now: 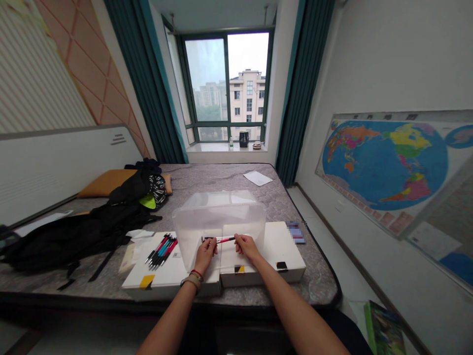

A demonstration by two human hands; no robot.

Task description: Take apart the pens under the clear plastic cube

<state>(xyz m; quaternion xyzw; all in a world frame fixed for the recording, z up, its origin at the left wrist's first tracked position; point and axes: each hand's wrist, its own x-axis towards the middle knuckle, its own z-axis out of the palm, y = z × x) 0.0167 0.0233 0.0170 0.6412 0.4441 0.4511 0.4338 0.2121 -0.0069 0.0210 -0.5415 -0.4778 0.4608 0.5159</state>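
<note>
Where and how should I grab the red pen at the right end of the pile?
Probably mid-barrel, pinched from above: the red pen is thin and lies slanted on the white box, with other pens crowding its left side.

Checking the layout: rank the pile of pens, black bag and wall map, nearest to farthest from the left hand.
From the left hand:
1. Pile of pens, just left, on the white box
2. Black bag, farther left, on the mattress
3. Wall map, far right
</note>
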